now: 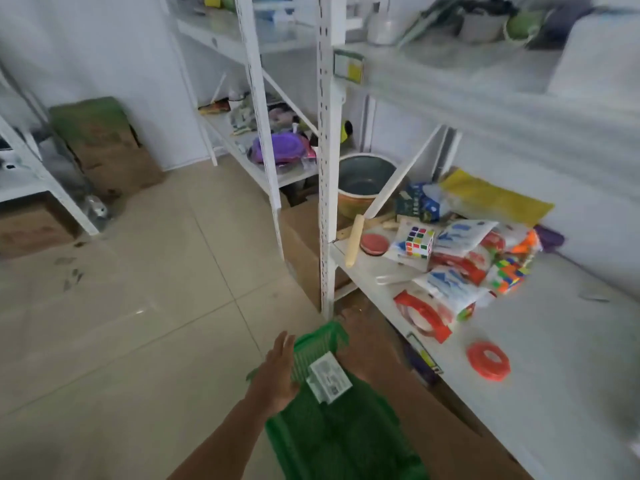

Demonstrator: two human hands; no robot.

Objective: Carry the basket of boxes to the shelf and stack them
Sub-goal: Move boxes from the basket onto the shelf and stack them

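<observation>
Steadying basket with left hand, fingers straight, gripping nothing; just short of shelf, risks tipping and spilling box.

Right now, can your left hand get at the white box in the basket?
Probably yes: left hand lies open against the green basket, right beside the white box, which lies uncovered.

White shelf with puzzle cube, packets, orange roll.
</observation>
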